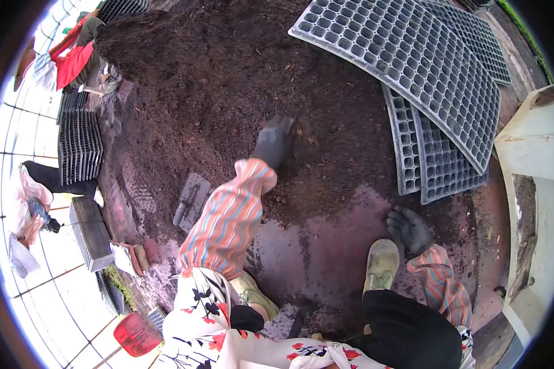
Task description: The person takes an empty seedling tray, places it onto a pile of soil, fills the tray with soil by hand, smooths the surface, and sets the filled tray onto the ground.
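Soil handling. The left hand (276,142) touches the soil heap (191,92) ahead, finger shape indeterminable; the right hand (409,231), fingers loosely extended, lies nearer than the heap. Trays (406,58) overlap its right side. Further sweeping would call for low, level contact.

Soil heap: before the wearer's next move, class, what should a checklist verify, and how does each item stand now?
1. Both hands gloved: ok, left hand and right hand.
2. Left hand at the soil: ok.
3. Left hand's grip: cannot tell, fingers blurred.
4. Right hand clear of the shoe: cannot tell, they look very close.
5. Trowel off the soil: cannot tell, soil lies around it.
6. Trays squarely stacked: not ok, fanned askew.
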The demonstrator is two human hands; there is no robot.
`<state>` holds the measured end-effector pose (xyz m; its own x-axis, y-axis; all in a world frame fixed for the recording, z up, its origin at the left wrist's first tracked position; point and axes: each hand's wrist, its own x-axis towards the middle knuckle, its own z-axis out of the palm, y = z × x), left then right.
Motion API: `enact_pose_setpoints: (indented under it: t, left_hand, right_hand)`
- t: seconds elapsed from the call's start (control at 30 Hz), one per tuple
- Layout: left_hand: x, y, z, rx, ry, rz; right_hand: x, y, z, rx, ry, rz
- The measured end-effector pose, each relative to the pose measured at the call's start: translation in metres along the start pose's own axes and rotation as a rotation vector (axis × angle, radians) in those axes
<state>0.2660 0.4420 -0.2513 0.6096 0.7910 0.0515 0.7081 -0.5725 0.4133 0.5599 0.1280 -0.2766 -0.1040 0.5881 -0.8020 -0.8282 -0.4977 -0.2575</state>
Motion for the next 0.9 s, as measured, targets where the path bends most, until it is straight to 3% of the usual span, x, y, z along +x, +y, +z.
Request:
enact_pose_setpoints:
  t: [0.03,0.07,0.17,0.23,0.27,0.33,0.4,0.6,0.7,0.83,0.9]
  left_hand:
    - [-0.01,-0.006,0.001,-0.015,0.152,0.112]
    - [-0.015,-0.016,-0.005,-0.014,0.152,0.113]
    - [-0.03,-0.044,-0.015,-0.022,0.287,-0.026]
    - [-0.038,-0.055,-0.005,0.198,0.347,-0.547]
    - [-0.038,-0.049,-0.002,0.201,0.347,-0.546]
    - [-0.037,-0.027,0.011,-0.072,0.093,-0.433]
    - [-0.035,-0.01,0.024,-0.043,0.095,-0.091]
    - [-0.046,0.006,0.027,-0.046,-0.122,-0.122]
    - [-0.062,0.005,0.016,-0.079,-0.095,-0.206]
    - [-0.069,0.021,0.007,-0.031,-0.165,-0.121]
    - [-0.066,0.028,0.019,0.213,-0.332,-0.094]
  right_hand:
    - [0.0,0.0,0.0,-0.011,-0.007,-0.009]
    - [-0.001,0.0,0.001,-0.01,-0.008,-0.01]
    - [-0.006,0.001,-0.002,-0.012,0.029,-0.02]
    - [-0.004,0.002,-0.008,-0.008,-0.021,-0.019]
    - [-0.003,0.003,-0.01,-0.007,-0.022,-0.018]
    - [0.0,0.009,-0.008,0.003,-0.045,-0.037]
    - [0.002,0.01,-0.002,-0.017,-0.023,-0.033]
    - [0.001,0.011,-0.009,-0.047,0.009,-0.042]
    - [-0.001,0.012,-0.014,-0.022,-0.008,-0.048]
    - [-0.001,0.012,-0.01,-0.032,0.012,-0.05]
    - [0.0,0.012,-0.01,-0.026,0.0,-0.046]
